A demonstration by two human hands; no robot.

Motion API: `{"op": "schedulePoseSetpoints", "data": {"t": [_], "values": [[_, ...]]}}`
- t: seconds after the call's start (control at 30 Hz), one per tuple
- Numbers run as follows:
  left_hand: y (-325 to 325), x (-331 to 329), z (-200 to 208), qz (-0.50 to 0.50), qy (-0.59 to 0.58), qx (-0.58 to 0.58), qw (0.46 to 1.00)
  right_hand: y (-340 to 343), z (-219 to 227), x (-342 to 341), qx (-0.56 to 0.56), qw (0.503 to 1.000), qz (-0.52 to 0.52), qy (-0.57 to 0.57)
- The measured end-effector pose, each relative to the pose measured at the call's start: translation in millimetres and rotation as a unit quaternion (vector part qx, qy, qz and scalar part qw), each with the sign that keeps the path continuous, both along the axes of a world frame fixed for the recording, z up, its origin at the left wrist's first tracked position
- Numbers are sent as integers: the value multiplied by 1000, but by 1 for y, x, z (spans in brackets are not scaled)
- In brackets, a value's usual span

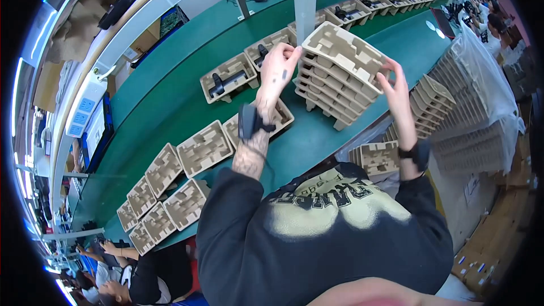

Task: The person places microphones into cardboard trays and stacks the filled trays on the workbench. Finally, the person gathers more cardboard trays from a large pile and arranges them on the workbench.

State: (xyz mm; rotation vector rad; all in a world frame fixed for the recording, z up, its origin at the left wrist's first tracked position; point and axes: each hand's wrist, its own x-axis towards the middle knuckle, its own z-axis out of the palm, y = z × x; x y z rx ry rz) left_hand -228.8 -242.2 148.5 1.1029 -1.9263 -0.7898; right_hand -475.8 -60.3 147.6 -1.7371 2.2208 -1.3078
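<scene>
A stack of beige moulded pulp trays (334, 92) stands on the green bench in front of me. Its top tray (347, 51) sits slightly tilted, with bare compartments. My left hand (279, 67) has its fingers closed at the left rim of that tray. At the right rim, my right hand (395, 84) curls its thumb and fingers around the edge. Just left of my left hand, a tray (218, 97) on the belt carries a black part with a handle-like shape (224, 84). Part of another tray (283, 114) is hidden behind my left forearm.
A line of trays with black parts (345, 12) runs along the green conveyor (192, 73). More trays (204, 148) lie at the lower left. Nested tray stacks, some under clear plastic (473, 79), stand at my right. A metal post (305, 0) rises behind the stack. Co-workers sit farther off.
</scene>
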Motion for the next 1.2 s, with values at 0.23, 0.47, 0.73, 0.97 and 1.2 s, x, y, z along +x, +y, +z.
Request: {"op": "schedulePoseSetpoints", "data": {"t": [0.23,0.47,0.73,0.97,1.2], "values": [[-28,-48,-52,38,167,127,977,1,-26,-33,111,947,-75,-291],[62,-39,16,-32,69,77,994,-7,-3,-81,-52,941,37,-332],[79,-32,17,-45,69,56,995,-12,19,-80,-100,917,46,-383],[85,3,18,-40,36,111,992,22,14,-61,-34,894,145,-423],[110,21,48,-36,6,16,999,18,48,-44,-36,905,136,-401]]}}
